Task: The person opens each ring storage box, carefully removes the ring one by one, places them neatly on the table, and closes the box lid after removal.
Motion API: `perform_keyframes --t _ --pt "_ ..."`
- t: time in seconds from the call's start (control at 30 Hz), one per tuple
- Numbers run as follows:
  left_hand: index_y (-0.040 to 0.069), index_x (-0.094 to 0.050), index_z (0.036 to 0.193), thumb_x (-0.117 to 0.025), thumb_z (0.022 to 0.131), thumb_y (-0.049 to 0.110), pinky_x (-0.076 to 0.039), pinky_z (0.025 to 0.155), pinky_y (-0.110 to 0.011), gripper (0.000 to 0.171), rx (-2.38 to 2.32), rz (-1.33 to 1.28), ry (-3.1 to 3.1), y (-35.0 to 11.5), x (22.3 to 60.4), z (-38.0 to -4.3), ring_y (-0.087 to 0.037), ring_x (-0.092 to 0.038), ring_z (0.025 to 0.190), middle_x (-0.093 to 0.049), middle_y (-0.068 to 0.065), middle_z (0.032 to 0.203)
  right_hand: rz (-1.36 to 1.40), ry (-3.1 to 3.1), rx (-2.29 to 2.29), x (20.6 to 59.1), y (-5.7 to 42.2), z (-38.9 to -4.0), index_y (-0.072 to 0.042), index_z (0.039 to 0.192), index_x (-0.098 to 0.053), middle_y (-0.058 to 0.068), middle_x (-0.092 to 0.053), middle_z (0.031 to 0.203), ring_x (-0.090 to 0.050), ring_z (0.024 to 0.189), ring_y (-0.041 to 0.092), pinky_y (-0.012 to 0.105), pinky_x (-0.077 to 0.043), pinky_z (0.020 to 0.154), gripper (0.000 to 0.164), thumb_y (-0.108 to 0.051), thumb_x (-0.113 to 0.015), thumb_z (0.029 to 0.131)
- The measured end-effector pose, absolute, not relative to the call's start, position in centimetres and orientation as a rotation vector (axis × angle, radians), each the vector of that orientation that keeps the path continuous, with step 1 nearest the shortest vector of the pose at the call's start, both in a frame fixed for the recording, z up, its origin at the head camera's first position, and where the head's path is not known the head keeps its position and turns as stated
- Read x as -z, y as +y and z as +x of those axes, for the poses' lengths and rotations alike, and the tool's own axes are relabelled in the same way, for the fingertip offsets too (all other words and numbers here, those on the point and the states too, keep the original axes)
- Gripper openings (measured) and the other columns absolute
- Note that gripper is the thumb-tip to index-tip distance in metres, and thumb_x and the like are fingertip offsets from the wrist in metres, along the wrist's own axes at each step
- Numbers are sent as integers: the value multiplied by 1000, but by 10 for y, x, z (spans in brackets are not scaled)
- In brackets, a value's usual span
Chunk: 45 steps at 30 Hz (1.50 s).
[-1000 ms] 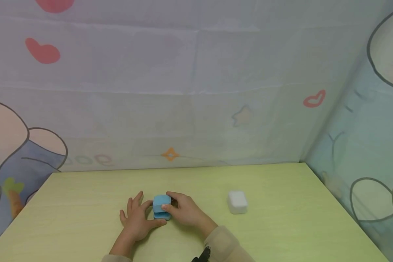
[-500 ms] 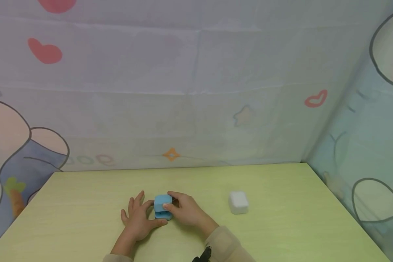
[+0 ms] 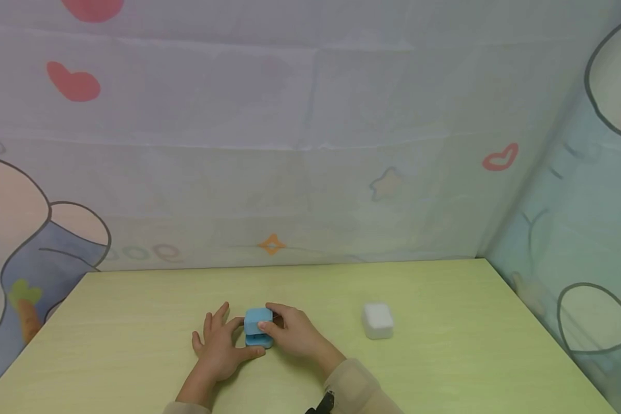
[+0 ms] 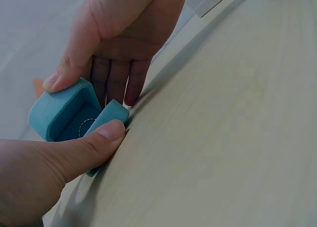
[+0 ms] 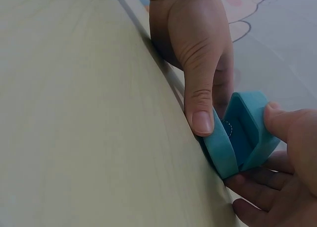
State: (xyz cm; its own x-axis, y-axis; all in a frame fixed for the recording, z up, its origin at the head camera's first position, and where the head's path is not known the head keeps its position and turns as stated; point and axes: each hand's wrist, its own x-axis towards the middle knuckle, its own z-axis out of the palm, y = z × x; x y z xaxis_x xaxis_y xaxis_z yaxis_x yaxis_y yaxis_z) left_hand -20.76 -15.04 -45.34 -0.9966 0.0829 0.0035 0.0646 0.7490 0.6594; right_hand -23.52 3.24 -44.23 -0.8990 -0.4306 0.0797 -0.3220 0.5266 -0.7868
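Note:
A small blue ring box stands on the table with its lid partly raised. Inside it, both wrist views show a thin ring with a beaded edge, partly hidden by the box front. My left hand grips the lower half: its thumb lies along the front and the index finger reaches the left side, other fingers spread. My right hand pinches the lid from the right, with its thumb on the lid's outer face.
A white rounded box stands on the pale yellow-green table, to the right of the hands. Behind the table hangs a printed cloth with hearts and cartoon figures, and another covers the right side.
The lid of the ring box has tilted up a little, so the gap above its lower half is wider. Both hands keep their hold, and the head view has shifted slightly.

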Motion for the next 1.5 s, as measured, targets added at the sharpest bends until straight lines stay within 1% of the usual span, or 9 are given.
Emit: perform_keyframes --t 0.17,0.57,0.83,1.07,1.33,1.5 --pt "6 -57 126 -80 67 50 9 99 -75 78 -1092 122 2916 -150 453 -207 -53 8 139 -9 -22 155 -664 2635 1330 444 33 -235 1 137 -45 15 -59 129 -59 115 25 37 -49 95 57 -38 -53 96" --pt "4 -55 127 -79 68 50 10 99 -75 79 -1100 128 2906 -150 453 -208 -53 8 139 -8 -22 155 -689 2637 1336 444 33 -238 2 137 -45 15 -60 127 -61 111 23 33 -51 92 57 -38 -51 96" --pt "4 -55 128 -80 68 50 10 99 -75 79 -1094 129 2908 -150 453 -209 -53 7 139 -9 -23 155 -684 2624 1342 442 33 -238 3 136 -46 16 -61 125 -61 111 24 35 -51 92 57 -38 -52 96" --pt "5 -56 127 -80 68 49 10 99 -75 78 -1098 133 2909 -149 452 -208 -53 7 139 -9 -23 155 -683 2624 1344 440 33 -237 4 135 -46 17 -61 124 -63 109 25 34 -51 91 56 -37 -52 97" --pt "6 -56 126 -80 68 49 9 99 -75 77 -1097 139 2914 -150 454 -209 -54 7 138 -9 -23 155 -671 2612 1350 439 34 -238 3 136 -46 16 -61 125 -62 110 26 35 -51 92 56 -37 -52 96" --pt "4 -55 128 -79 68 50 10 99 -75 79 -1101 145 2909 -150 454 -209 -54 7 138 -9 -23 155 -670 2613 1346 441 34 -240 3 135 -47 15 -62 124 -62 109 25 35 -51 91 56 -38 -52 96"
